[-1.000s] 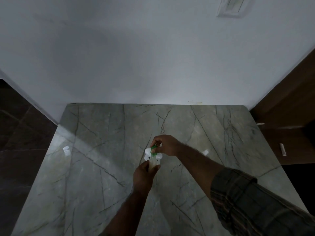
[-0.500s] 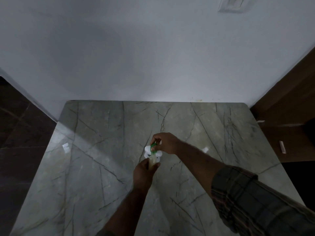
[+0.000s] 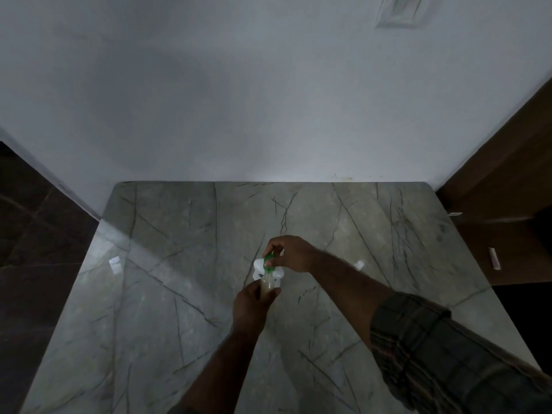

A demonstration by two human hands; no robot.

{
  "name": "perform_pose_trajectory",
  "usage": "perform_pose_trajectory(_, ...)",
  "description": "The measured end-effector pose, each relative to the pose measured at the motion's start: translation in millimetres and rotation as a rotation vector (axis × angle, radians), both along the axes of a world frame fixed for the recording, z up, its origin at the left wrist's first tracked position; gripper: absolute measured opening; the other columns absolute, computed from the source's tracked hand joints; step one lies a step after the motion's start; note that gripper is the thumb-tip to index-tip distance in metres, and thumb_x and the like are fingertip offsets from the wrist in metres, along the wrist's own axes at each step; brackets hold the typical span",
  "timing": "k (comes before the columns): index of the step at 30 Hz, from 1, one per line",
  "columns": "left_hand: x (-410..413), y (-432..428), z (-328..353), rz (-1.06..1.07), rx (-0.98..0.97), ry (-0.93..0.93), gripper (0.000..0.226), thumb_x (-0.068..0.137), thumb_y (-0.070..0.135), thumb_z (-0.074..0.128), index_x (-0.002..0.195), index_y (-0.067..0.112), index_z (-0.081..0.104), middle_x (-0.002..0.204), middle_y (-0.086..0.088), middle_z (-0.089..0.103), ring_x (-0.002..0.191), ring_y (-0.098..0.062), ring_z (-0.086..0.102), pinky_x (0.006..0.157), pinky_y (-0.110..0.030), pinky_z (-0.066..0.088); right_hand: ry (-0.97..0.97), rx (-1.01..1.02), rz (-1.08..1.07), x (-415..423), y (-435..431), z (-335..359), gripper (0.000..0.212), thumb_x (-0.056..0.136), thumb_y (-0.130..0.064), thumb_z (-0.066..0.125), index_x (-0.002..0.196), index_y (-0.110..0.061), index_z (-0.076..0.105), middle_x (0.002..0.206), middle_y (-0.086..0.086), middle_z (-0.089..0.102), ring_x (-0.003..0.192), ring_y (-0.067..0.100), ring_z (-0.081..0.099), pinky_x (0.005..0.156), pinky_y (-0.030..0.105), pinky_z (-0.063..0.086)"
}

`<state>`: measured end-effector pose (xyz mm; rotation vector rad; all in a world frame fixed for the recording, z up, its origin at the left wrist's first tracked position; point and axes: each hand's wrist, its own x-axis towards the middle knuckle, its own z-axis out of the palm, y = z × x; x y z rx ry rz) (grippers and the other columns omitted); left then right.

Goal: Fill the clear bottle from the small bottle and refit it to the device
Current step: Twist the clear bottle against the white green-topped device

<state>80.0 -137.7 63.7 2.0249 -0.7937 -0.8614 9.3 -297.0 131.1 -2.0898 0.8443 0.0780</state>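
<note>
My left hand (image 3: 252,306) is wrapped around the clear bottle (image 3: 266,286), which stands upright and shows pale yellowish liquid inside. My right hand (image 3: 291,253) pinches a small green piece (image 3: 268,259) right at the bottle's mouth. Most of it is hidden by my fingers, so I cannot tell whether it is the small bottle or a cap. The white device (image 3: 257,268) lies on the marble table (image 3: 179,294) just behind the bottle, partly covered by both hands.
A small white scrap (image 3: 115,262) lies on the table's left side and another one (image 3: 359,265) sits right of my right forearm. The white wall rises at the table's far edge. Dark wooden furniture (image 3: 507,234) stands to the right.
Both hands stay together over the bottle in nearly the same spot. The right fingers have shifted slightly on the green piece. The camera has tilted a little.
</note>
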Motion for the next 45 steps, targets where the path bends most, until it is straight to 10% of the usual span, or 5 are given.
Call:
perform_pose_trajectory(18,-6,-3,-5,0.032,0.021,0.097,0.014,0.085,0.033,0.073,0.081,0.02,0.071,0.07,0.001,0.069,0.061,-0.01,0.058,0.057,-0.021,0.044,-0.058,-0.006,-0.041,-3,-1,-19,0.025,0.077,-0.021,0.08,0.1,-0.016,0.075,0.086,-0.018,0.064,0.077,-0.003,0.056,0.068,0.008,0.037)
perform_pose_trajectory(33,-4,-4,-7,0.029,0.025,0.114,0.009,0.085,0.031,0.073,0.083,0.023,0.071,0.079,-0.001,0.073,0.074,-0.018,0.068,0.068,-0.033,0.055,-0.072,0.003,-0.027,-3,-4,-23,0.024,0.079,-0.021,0.079,0.102,-0.014,0.074,0.104,0.003,0.073,0.088,0.007,0.06,0.068,0.009,0.038)
perform_pose_trajectory(38,-3,-6,-4,0.002,0.008,0.062,0.017,0.084,0.034,0.073,0.07,0.03,0.066,0.06,0.012,0.063,0.053,0.003,0.056,0.049,-0.009,0.039,-0.058,-0.02,-0.011,-3,-8,-15,0.023,0.078,-0.028,0.079,0.099,-0.019,0.075,0.101,-0.001,0.073,0.087,0.004,0.059,0.069,0.009,0.037)
perform_pose_trajectory(45,3,-5,-14,-0.023,0.038,0.032,0.019,0.082,0.041,0.074,0.069,0.034,0.063,0.059,0.012,0.062,0.053,0.001,0.054,0.051,-0.011,0.037,-0.073,-0.011,-0.037,-6,-2,-25,0.021,0.078,-0.025,0.079,0.097,-0.019,0.073,0.101,-0.001,0.073,0.091,0.012,0.065,0.076,0.021,0.046)
